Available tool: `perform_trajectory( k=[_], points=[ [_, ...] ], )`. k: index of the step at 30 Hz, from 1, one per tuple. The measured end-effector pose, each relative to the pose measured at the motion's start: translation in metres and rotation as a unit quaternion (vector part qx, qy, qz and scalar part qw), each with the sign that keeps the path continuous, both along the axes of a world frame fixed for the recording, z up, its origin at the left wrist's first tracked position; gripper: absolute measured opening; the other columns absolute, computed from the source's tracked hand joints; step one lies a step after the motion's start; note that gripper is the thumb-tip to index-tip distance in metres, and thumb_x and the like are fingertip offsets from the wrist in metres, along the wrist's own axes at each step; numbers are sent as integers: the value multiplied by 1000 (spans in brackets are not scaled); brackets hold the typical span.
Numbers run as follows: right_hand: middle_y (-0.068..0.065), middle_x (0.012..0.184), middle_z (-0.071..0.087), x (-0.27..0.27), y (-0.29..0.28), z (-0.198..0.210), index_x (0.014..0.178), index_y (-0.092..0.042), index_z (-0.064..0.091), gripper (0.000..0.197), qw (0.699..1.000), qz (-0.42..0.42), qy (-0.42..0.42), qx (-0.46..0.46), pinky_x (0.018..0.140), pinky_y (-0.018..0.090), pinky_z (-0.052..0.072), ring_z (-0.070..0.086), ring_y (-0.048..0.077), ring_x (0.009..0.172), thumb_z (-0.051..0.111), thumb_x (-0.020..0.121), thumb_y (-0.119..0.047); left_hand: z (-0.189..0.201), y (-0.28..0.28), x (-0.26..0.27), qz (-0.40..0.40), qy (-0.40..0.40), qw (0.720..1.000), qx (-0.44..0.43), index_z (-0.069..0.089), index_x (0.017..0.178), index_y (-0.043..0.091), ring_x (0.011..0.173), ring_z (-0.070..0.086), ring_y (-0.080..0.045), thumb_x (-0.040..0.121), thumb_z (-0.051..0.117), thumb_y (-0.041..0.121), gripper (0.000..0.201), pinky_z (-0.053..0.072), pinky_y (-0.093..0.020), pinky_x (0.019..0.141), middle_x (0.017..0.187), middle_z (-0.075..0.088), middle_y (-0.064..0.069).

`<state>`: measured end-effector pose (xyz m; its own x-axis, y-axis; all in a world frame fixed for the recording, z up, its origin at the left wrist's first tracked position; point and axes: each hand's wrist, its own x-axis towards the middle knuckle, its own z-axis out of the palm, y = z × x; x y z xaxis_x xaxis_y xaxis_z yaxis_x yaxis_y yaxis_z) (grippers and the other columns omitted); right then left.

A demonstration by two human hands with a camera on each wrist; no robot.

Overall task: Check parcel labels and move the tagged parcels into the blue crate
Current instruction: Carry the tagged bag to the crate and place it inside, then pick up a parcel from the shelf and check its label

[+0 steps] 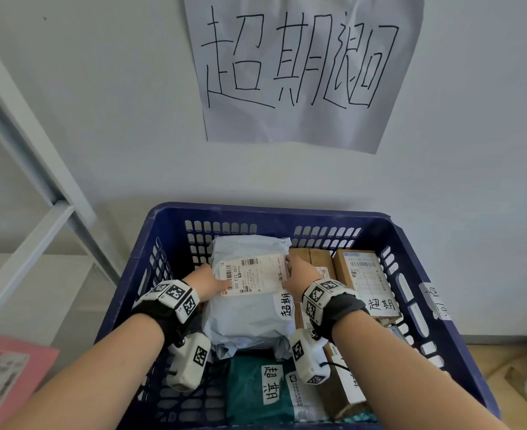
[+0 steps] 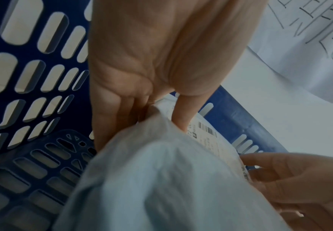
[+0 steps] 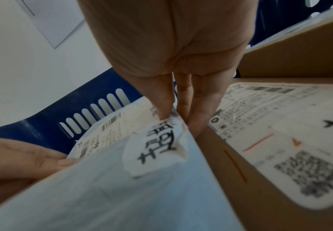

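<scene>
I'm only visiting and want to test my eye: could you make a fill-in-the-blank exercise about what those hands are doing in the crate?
1. Both hands hold a pale ____ mailer bag.
2. The parcels lie inside a ____ crate.
3. The right hand is next to a brown ____ box.
4. The handwritten sheet hangs on the ____ behind.

Missing: blue; blue; cardboard; wall

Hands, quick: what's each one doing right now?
Left hand: gripping the left edge of the pale blue plastic mailer bag, thumb on top.
Right hand: gripping the bag's right edge.
</scene>
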<state>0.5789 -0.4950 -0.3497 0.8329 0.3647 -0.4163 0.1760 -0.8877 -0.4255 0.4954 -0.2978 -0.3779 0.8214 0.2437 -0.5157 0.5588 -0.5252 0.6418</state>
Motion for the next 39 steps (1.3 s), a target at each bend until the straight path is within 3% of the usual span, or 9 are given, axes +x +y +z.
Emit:
perform_trajectory(
  k=[4,6,8,13,17,22,24,31,39],
  points=[
    [11,125,56,-5,1,6,133,-12,42,44,1000,-20,-7,-5,91,35,51,58,24,106,54,91,-9,18,-4,-6,-5,-26,999,36,56,126,8,112,61,-22,94,59,21,35,49,-32,96,127,63,-9],
    [12,129,52,-7,0,14,133,-12,42,45,999,-31,-21,1,89,34,51,56,24,104,56,90,-11,31,-5,-9,12,-39,998,54,48,131,7,113,60,-22,92,62,25,45,48,-27,89,129,60,-7],
    [11,139,45,-9,-2,25,141,-16,37,55,998,-32,-43,14,93,33,47,53,26,116,56,89,-15,44,-4,-10,16,-60,995,77,41,137,10,115,58,-22,90,64,30,56,45,-25,87,133,56,-7],
    [9,150,32,-22,-5,64,147,-25,30,63,993,-28,-104,40,106,39,38,38,29,134,54,89,-27,79,-5,-13,-10,-151,975,164,36,146,20,124,49,-26,87,64,42,69,44,-37,102,141,46,-8],
    [6,146,38,-39,-7,98,146,-26,33,61,980,8,-193,37,107,44,38,37,28,132,53,90,-39,106,-14,-26,-34,-229,945,232,37,145,26,132,40,-27,87,61,48,66,39,-41,106,146,41,-5],
    [6,155,25,-73,-5,133,148,-30,26,64,952,68,-300,-2,118,45,15,17,28,144,44,92,-55,133,-28,-58,-59,-308,874,371,40,144,26,132,40,-24,88,55,54,64,32,-40,110,144,44,-3],
    [6,158,18,-88,-7,141,149,-32,21,65,944,88,-319,-7,120,46,8,8,30,147,40,93,-58,142,-33,-73,-53,-315,858,403,39,144,28,135,36,-25,87,54,56,65,27,-43,113,147,41,-3],
    [6,159,15,-159,-29,161,151,-29,17,68,924,141,-355,29,120,46,4,3,30,148,35,93,-60,170,-66,-161,-3,-344,831,437,41,144,24,135,36,-28,87,57,54,67,24,-44,114,147,42,-6],
    [6,156,24,-266,-26,148,151,-21,20,73,904,224,-350,95,120,44,12,15,28,146,42,92,-57,161,-86,-300,69,-300,841,445,39,145,22,131,39,-29,87,59,49,67,29,-41,110,145,44,-6]
  ],
)
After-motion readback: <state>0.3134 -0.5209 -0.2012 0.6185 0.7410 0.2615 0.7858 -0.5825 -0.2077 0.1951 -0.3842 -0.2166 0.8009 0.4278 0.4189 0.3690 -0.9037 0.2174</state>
